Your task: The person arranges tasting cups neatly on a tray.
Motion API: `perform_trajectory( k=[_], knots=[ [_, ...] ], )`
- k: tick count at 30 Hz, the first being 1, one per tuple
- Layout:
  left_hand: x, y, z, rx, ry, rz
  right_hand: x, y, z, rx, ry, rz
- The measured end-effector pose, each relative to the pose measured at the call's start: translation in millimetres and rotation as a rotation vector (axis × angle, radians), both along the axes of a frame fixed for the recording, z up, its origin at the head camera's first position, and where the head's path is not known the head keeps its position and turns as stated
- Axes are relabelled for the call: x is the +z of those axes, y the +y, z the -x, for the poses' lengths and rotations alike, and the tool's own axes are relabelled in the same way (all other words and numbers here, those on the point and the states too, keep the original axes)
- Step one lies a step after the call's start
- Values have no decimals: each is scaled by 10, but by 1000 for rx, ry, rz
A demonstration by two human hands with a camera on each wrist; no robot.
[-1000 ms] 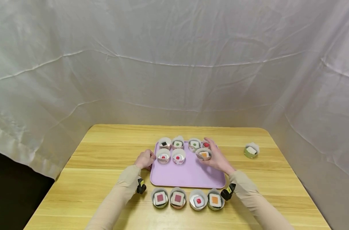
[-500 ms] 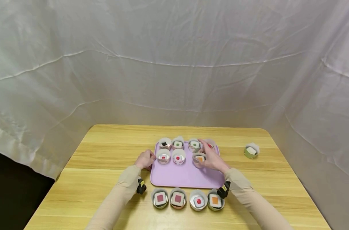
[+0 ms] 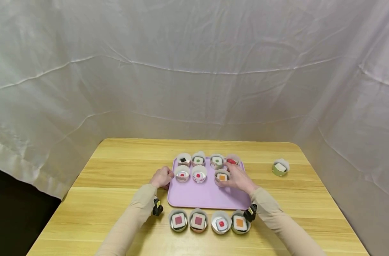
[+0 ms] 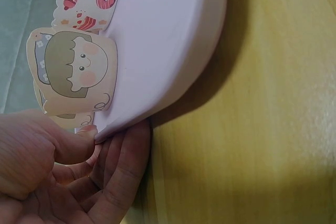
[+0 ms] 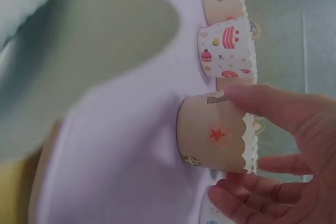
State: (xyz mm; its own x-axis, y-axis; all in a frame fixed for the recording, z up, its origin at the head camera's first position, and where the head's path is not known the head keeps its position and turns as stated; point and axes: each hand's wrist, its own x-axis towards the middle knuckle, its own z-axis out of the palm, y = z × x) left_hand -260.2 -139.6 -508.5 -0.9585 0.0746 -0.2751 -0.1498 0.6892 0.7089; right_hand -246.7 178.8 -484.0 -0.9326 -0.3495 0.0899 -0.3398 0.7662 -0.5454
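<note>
The left hand [image 3: 162, 177] grips the left edge of the purple tray [image 3: 194, 195]; in the left wrist view its thumb lies on the rim and its fingers curl beneath. On the tray's right part, the right hand [image 3: 238, 179] holds a paper cup [image 3: 222, 182] with an orange-centred piece inside, thumb on the near side. The right wrist view shows that beige cup [image 5: 210, 135] between thumb and fingers, its base on the tray. Behind it stand a cup with a green-dotted piece [image 3: 217, 161] and one with a red piece [image 3: 232, 160].
Two cups with red-centred pieces [image 3: 182, 174] stand at the tray's left, with two more behind. Several filled cups [image 3: 198, 221] line up in front of the tray on the wooden table [image 3: 117, 199]. A green cup [image 3: 279, 168] stands far right.
The right hand has moved left and slightly nearer with the orange-centred cup, which now rests on the tray. Its fingers have since drawn back from the rear cups. The left hand has stayed put.
</note>
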Motion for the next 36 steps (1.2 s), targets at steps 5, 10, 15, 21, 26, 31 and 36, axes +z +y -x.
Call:
perform_trajectory(
  k=[5,10,15,21,26,31,36],
  knots=[
    [8,-5,-4,-4,0,4,18,6,12,-13,-39,-24],
    [10,-3,-7,-2,-4,0,29,-6,8,-22,-43,-17],
    [8,1,-3,-1,-5,5,14,-7,25,-23,-18,-17],
    [12,4,2,-2,-4,7,-13,1,55,13,18,13],
    [2,2,8,-3,-4,6,-12,-1,61,27,1,28],
    [-1,-1,12,-2,-5,1,-2,-4,59,18,-18,24],
    [-1,1,10,-1,-9,1,-1,-6,63,7,-43,25]
  ],
)
